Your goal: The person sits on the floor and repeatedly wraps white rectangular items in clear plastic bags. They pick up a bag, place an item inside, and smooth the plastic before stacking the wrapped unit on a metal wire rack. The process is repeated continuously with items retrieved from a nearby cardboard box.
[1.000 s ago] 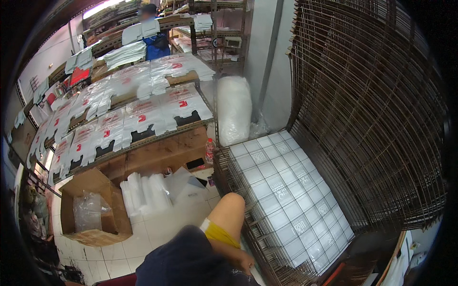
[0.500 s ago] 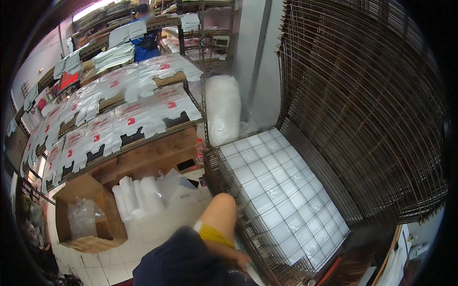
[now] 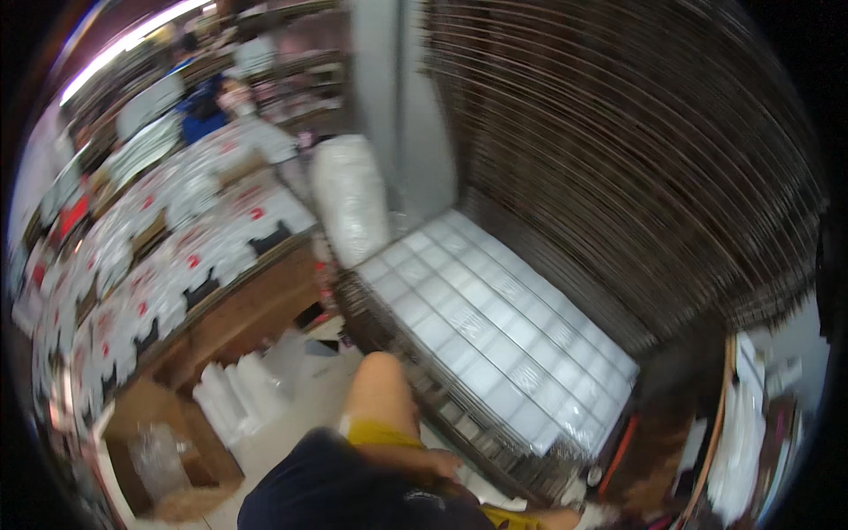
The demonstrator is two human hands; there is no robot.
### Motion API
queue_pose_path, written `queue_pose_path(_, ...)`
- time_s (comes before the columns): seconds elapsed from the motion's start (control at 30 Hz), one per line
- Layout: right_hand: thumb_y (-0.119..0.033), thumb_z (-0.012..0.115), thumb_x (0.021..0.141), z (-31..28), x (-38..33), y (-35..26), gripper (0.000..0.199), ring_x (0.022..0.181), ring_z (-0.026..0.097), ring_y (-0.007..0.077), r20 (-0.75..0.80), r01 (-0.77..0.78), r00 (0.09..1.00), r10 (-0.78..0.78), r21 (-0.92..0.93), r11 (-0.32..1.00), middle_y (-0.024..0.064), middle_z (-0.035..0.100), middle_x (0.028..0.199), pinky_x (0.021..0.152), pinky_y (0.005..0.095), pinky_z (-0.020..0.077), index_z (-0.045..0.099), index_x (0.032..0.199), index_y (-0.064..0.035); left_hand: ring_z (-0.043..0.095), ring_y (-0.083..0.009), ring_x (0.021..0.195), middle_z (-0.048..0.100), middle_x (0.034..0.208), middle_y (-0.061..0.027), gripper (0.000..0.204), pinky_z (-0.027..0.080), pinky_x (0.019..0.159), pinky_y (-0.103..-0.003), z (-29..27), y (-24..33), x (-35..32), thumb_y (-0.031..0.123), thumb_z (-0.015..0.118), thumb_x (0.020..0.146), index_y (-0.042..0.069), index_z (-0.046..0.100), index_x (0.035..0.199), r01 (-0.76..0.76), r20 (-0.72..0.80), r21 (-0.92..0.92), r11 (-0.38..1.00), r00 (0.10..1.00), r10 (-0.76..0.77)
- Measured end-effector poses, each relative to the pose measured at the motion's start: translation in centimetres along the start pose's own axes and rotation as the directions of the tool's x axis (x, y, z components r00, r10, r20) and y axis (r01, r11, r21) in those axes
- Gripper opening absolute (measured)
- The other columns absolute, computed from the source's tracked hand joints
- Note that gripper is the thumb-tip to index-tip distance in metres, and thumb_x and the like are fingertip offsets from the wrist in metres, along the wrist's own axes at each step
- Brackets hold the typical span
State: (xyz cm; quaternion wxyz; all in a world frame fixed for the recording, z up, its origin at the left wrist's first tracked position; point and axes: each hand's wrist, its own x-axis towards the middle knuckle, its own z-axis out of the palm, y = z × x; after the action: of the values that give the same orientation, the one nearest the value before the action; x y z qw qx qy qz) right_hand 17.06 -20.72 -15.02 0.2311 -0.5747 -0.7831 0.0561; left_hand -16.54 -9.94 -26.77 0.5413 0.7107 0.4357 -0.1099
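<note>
My left hand point(image 3: 444, 464) rests by my thigh, below my raised knee and close to the near edge of a wire drying rack. Motion blur smears its fingers, so a grip cannot be made out. My right hand does not show. On the rack's lowered wire tray point(image 3: 408, 325), white plastic sheets point(image 3: 495, 324) with faint pale print lie flat under or across the grid. Many more wire trays point(image 3: 609, 150) stand tilted up behind it, stacked closely.
White printed bags point(image 3: 208, 256) cover shelves at the left, with a person in blue point(image 3: 203, 110) beyond. A wrapped white roll point(image 3: 349, 199) stands behind the rack. On the floor are an open cardboard box point(image 3: 141, 406) and white plastic rolls point(image 3: 238, 389).
My view has swung right and tilted, shifting the shelves and rack leftward. My second knee now shows at the lower edge. My left hand stays by my thigh.
</note>
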Motion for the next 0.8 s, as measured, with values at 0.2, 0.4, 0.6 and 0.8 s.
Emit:
queue_pose_path(0.2,-0.049,0.058,0.073,-2.8,-1.6,0.0,0.054,0.116,0.042,0.0354,0.161,-0.191,0.967,0.195,-0.039,0.981,0.0154,0.049,0.121,0.092,0.0539,0.0284,0.058,0.114,-0.0133,0.057,-0.0299,0.102,0.058,0.11,-0.0209,0.073,0.045,0.085,-0.037,-2.9,2.9,-3.8,0.061,0.062,0.073,0.006,0.051,0.12,0.082,0.019,-0.125,0.989,0.997,-0.08)
queue_pose_path(0.4,-0.049,0.055,0.074,-4.2,-1.7,-0.4,0.052,0.116,0.042,0.0317,0.097,-0.194,0.977,0.19,0.031,0.981,0.0137,0.049,0.121,0.092,0.0494,0.0267,0.058,0.113,-0.0137,0.062,-0.025,0.09,0.064,0.094,-0.018,0.075,0.048,0.079,-0.033,-3.4,3.1,-4.3,0.061,0.063,0.072,0.003,0.051,0.118,0.091,0.021,-0.072,0.993,0.996,-0.09)
queue_pose_path(0.6,-0.048,0.056,0.075,-3.3,-3.2,0.5,0.052,0.117,0.042,0.0301,0.081,-0.209,0.975,0.205,0.042,0.977,0.0131,0.049,0.122,0.092,0.0486,0.0272,0.057,0.115,-0.0139,0.063,-0.0228,0.087,0.064,0.094,-0.0169,0.072,0.048,0.076,-0.031,-2.1,-2.0,-0.2,0.056,0.066,0.073,0.003,0.051,0.119,0.173,-0.001,-0.08,0.982,0.985,-0.173)
queue_pose_path(0.8,-0.046,0.056,0.074,-3.4,-3.0,0.9,0.052,0.116,0.043,0.0306,0.073,-0.203,0.978,0.197,0.087,0.975,0.0135,0.049,0.121,0.091,0.048,0.0267,0.058,0.114,-0.0131,0.062,-0.0245,0.089,0.064,0.098,-0.0186,0.072,0.048,0.078,-0.031,-2.7,-0.6,-0.8,0.055,0.066,0.074,0.003,0.049,0.121,0.247,0.03,-0.075,0.966,0.969,-0.245)
